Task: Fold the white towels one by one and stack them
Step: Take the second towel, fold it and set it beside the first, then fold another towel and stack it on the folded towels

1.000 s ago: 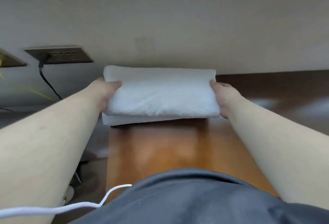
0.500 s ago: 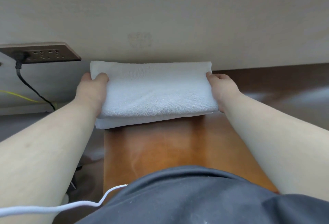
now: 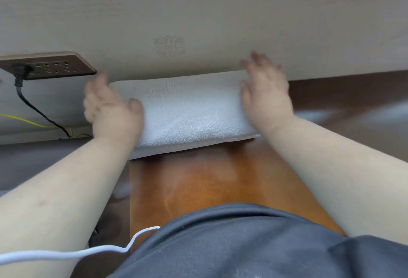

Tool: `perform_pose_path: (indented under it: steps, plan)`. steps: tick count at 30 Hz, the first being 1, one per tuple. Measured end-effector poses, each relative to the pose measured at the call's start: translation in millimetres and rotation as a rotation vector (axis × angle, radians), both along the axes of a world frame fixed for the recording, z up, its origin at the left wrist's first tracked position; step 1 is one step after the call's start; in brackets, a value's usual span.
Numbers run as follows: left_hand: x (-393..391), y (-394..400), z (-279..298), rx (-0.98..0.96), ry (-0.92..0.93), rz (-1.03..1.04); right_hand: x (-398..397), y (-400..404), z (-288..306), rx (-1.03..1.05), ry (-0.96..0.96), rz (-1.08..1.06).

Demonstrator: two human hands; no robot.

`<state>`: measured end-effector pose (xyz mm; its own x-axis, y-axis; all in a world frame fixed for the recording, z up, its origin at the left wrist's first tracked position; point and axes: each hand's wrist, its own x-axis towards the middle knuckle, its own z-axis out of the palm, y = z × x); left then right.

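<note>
Power strip (image 3: pixel 47 65): dark brown, on the wall up and to the left of the left hand, with a black plug in its left end.
Black cord (image 3: pixel 37 109): hangs down from the plug, left of the left hand, and meets a yellow wire (image 3: pixel 24 120) low on the wall.
Left hand (image 3: pixel 110 109): blurred, fingers spread and loose, holding nothing; its thumb lies at the left end of the towel, and I cannot tell if it touches.
Towel (image 3: pixel 189 112): white, folded to a thick oblong, lying between the two hands at the far end of the counter, against the wall; a lower layer shows along its near edge.
Right hand (image 3: pixel 265 94): blurred, fingers spread wide, holding nothing, over the right end of the towel.
Counter (image 3: pixel 209 180): glossy orange-brown wood, running from the towel back between the forearms.
White cable (image 3: pixel 72 253): curls across the bottom left, below the left forearm, beside the grey clothing (image 3: pixel 242 244).
</note>
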<state>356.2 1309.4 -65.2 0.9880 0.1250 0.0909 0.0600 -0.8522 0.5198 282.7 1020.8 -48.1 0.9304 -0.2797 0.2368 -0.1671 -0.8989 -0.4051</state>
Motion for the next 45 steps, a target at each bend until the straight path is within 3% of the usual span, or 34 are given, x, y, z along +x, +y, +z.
perform_pose_path:
  steps: [2,4,5,8,12,19,23,26,34,38,42,45]
  plan:
    - [-8.4,-16.7,3.4,0.133,-0.125,-0.385,1.8,31.9,1.1,-0.122,0.112,0.285]
    - [-12.5,-31.4,-2.5,0.290,-0.116,-0.693,0.5,54.8,-9.0,-0.165,0.347,0.380]
    - [-13.6,-34.7,-6.1,0.387,-0.046,-0.744,-0.3,57.2,-15.9,-0.191,0.431,0.371]
    - [-3.2,-24.7,-17.8,0.512,0.155,-0.626,1.0,37.4,-24.4,-0.212,0.537,0.225]
    - [13.2,-18.7,-18.7,0.506,0.241,-0.597,1.8,3.4,-27.9,-0.126,0.584,0.036]
    - [3.0,-31.9,-1.9,0.602,0.258,-0.561,-11.1,-9.8,-6.7,0.003,0.534,0.058]
    - [-22.2,-51.1,28.4,0.563,0.127,-0.617,-41.5,-32.9,25.0,0.029,0.393,-0.033]
    - [-49.6,-79.7,54.8,0.550,0.109,-0.701,-81.2,-62.5,47.4,0.063,0.405,-0.158]
    - [-153.5,-216.8,133.9,0.444,-0.044,-0.949,-255.6,-175.3,104.7,0.134,0.355,-0.447]
    - [-237.4,-301.2,155.6,0.318,-0.086,-0.995,-368.9,-236.5,137.5,0.102,0.271,-0.546]
    - [-341.1,-387.2,163.4,0.078,0.008,-0.931,-480.7,-292.9,161.7,0.045,0.213,-0.625]
    - [-413.9,-446.2,165.5,0.010,0.022,-1.030,-555.1,-321.3,168.2,0.068,0.160,-0.740]
